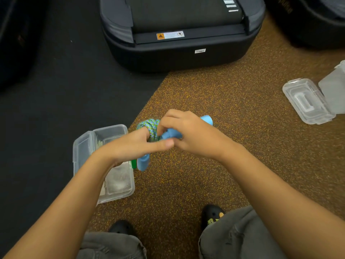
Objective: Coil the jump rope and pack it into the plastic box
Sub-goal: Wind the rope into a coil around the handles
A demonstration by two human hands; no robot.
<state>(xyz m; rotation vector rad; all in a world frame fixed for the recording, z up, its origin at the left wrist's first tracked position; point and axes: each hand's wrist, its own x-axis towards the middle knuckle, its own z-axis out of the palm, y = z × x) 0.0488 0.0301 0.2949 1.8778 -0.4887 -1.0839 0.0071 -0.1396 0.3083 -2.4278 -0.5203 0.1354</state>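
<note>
Both hands hold the jump rope above the speckled brown floor. Its blue-green braided cord [150, 126] is bunched into a coil between my hands. My left hand [136, 146] grips the coil, and one blue handle [143, 163] hangs below it. My right hand [183, 133] is closed over the other blue handle [207, 120], whose end sticks out to the right. A clear plastic box [113, 184] lies open on the floor under my left forearm, its lid flipped to the left. My hands hide much of the cord.
A second clear plastic box [308, 101] lies open at the right edge. The dark base of a treadmill [177, 51] stands ahead. Black matting [56, 90] covers the floor at left. My two black shoes [212, 214] and grey trouser knees are at the bottom.
</note>
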